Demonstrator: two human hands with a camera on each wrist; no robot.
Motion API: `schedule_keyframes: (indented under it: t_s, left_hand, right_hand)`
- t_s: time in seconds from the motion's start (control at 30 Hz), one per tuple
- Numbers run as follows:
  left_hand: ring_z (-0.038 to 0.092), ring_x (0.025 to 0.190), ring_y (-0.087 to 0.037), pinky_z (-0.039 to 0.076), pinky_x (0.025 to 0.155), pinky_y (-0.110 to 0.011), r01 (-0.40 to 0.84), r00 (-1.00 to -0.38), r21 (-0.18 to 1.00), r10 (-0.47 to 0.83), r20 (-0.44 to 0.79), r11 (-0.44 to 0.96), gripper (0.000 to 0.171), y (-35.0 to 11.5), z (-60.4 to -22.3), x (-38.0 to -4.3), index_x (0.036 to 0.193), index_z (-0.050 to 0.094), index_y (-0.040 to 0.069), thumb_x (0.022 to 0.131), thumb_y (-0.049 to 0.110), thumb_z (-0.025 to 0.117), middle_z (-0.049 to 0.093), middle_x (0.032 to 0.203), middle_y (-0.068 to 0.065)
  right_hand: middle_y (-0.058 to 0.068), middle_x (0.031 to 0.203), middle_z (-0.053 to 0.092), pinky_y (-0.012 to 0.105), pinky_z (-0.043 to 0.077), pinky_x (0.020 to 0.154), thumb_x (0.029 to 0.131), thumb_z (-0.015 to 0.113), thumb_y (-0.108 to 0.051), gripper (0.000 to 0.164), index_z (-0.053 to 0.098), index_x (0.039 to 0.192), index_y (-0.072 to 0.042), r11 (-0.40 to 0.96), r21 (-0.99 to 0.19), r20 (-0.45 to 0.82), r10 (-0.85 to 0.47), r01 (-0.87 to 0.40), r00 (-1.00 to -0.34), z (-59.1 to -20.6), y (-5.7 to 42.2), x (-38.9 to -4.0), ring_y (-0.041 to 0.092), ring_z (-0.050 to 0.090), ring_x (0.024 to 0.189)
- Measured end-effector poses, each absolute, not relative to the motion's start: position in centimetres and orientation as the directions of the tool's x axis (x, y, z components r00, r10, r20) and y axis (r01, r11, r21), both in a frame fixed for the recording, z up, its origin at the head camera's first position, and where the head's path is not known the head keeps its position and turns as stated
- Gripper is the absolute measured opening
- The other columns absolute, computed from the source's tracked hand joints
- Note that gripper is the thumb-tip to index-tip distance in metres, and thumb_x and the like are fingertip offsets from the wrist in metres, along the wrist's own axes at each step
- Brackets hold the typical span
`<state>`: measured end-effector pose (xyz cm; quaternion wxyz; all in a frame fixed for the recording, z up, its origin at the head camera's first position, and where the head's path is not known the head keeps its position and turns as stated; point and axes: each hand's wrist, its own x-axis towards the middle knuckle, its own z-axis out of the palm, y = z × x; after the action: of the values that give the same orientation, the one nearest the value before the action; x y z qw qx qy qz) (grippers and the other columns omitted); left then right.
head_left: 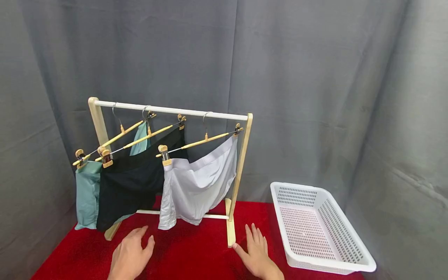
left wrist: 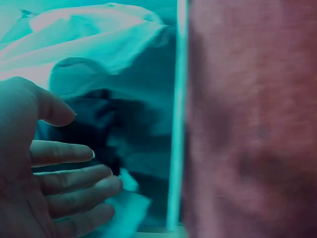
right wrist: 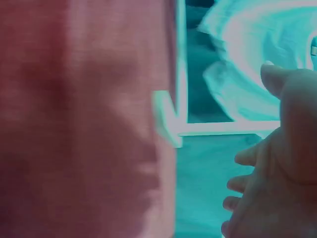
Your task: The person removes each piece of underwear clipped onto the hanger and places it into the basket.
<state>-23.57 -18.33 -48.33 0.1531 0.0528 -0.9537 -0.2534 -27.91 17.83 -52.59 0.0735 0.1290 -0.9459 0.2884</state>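
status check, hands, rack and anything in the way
Left hand open, empty; right hand open, by rack foot. White garment hangs clipped. Basket off right, not in the way.

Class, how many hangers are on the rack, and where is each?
3: the left hanger holding teal cloth, the middle hanger holding black cloth, and the right hanger holding white cloth, along the rail. None seems hidden.

The garments (head_left: 134,182) are teal, black and whitish.

Place: apparently a studio set; grey curtains (head_left: 297,77) are enclosing frame left, top and right; red cloth (head_left: 189,258) is covering lower centre.
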Motion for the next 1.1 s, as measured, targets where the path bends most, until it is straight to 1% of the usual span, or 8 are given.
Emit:
schedule_keyframes:
  t_s: [0.17, 0.33, 0.47, 0.57, 0.67, 0.87, 1.0, 1.1]
  left_hand:
    - [0.059, 0.085, -0.028, 0.051, 0.073, -0.049, 0.119, -0.863, 0.531, -0.176, 0.473, 0.839, 0.037, -18.5, -45.3, -23.6, 0.109, 0.061, 0.003, 0.079, 0.024, 0.064, 0.064, 0.102, -0.016]
    - [0.054, 0.071, -0.016, 0.050, 0.063, -0.039, 0.250, -0.779, 0.529, -0.156, 0.608, 0.811, 0.025, -18.2, -42.1, -24.3, 0.104, 0.063, 0.008, 0.085, 0.024, 0.059, 0.063, 0.086, -0.004]
    - [0.052, 0.066, -0.015, 0.048, 0.059, -0.035, 0.291, -0.759, 0.520, -0.137, 0.636, 0.803, 0.025, -18.3, -39.3, -25.1, 0.102, 0.063, 0.011, 0.090, 0.030, 0.053, 0.061, 0.079, -0.001]
    - [0.049, 0.064, -0.016, 0.045, 0.056, -0.034, 0.316, -0.751, 0.518, -0.123, 0.649, 0.795, 0.029, -18.3, -37.4, -25.7, 0.102, 0.062, 0.011, 0.093, 0.035, 0.048, 0.059, 0.076, -0.001]
    - [0.050, 0.066, -0.017, 0.046, 0.057, -0.036, 0.339, -0.735, 0.527, -0.131, 0.665, 0.779, 0.036, -18.3, -35.8, -26.3, 0.108, 0.059, 0.010, 0.094, 0.039, 0.043, 0.059, 0.078, -0.003]
    - [0.058, 0.085, -0.022, 0.048, 0.078, -0.045, 0.412, -0.736, 0.649, -0.187, 0.651, 0.640, 0.052, -17.7, -33.1, -28.4, 0.126, 0.046, 0.007, 0.093, 0.047, 0.042, 0.063, 0.097, -0.012]
    - [0.057, 0.091, -0.024, 0.046, 0.083, -0.046, 0.449, -0.749, 0.679, -0.170, 0.640, 0.581, 0.055, -17.3, -31.7, -29.8, 0.125, 0.047, 0.006, 0.092, 0.050, 0.042, 0.061, 0.103, -0.014]
    - [0.056, 0.087, -0.021, 0.046, 0.079, -0.043, 0.472, -0.747, 0.671, -0.146, 0.649, 0.572, 0.051, -17.1, -31.1, -30.7, 0.116, 0.054, 0.006, 0.092, 0.050, 0.043, 0.062, 0.098, -0.011]
  right_hand:
    - [0.021, 0.150, 0.016, 0.064, 0.009, 0.104, 0.089, 0.043, -0.056, 0.079, 0.021, 0.145, -0.004, 0.730, -0.580, 0.278, -0.238, -0.360, -0.930, -49.3, 18.3, -29.2, 0.039, 0.010, 0.136]
    - [0.016, 0.151, 0.017, 0.061, 0.015, 0.105, 0.090, 0.045, -0.053, 0.074, 0.022, 0.145, -0.009, 0.648, -0.613, 0.378, -0.262, -0.453, -0.888, -45.1, 18.6, -30.8, 0.035, 0.011, 0.136]
    - [0.011, 0.145, 0.032, 0.054, 0.025, 0.104, 0.090, 0.052, -0.042, 0.061, 0.033, 0.140, -0.013, 0.577, -0.597, 0.538, -0.229, -0.558, -0.812, -41.5, 18.5, -32.3, 0.027, 0.025, 0.133]
    - [0.015, 0.134, 0.043, 0.054, 0.033, 0.098, 0.090, 0.057, -0.025, 0.047, 0.044, 0.133, -0.010, 0.491, -0.583, 0.666, -0.169, -0.648, -0.727, -38.2, 17.8, -32.7, 0.026, 0.039, 0.122]
    - [0.021, 0.124, 0.049, 0.055, 0.038, 0.091, 0.089, 0.056, -0.011, 0.039, 0.049, 0.126, -0.003, 0.420, -0.561, 0.745, -0.120, -0.713, -0.656, -35.0, 17.0, -32.5, 0.031, 0.046, 0.111]
    - [0.024, 0.123, 0.048, 0.053, 0.039, 0.091, 0.091, 0.052, -0.009, 0.037, 0.048, 0.126, 0.001, 0.391, -0.562, 0.764, -0.092, -0.729, -0.639, -31.2, 16.3, -33.2, 0.036, 0.048, 0.108]
    - [0.021, 0.125, 0.048, 0.049, 0.040, 0.093, 0.092, 0.051, -0.013, 0.039, 0.046, 0.128, 0.002, 0.367, -0.591, 0.750, -0.077, -0.718, -0.656, -29.2, 15.5, -34.0, 0.034, 0.049, 0.109]
    - [0.021, 0.126, 0.048, 0.048, 0.041, 0.092, 0.093, 0.050, -0.014, 0.041, 0.044, 0.129, 0.003, 0.341, -0.591, 0.756, -0.082, -0.731, -0.649, -27.8, 14.9, -34.8, 0.033, 0.049, 0.109]
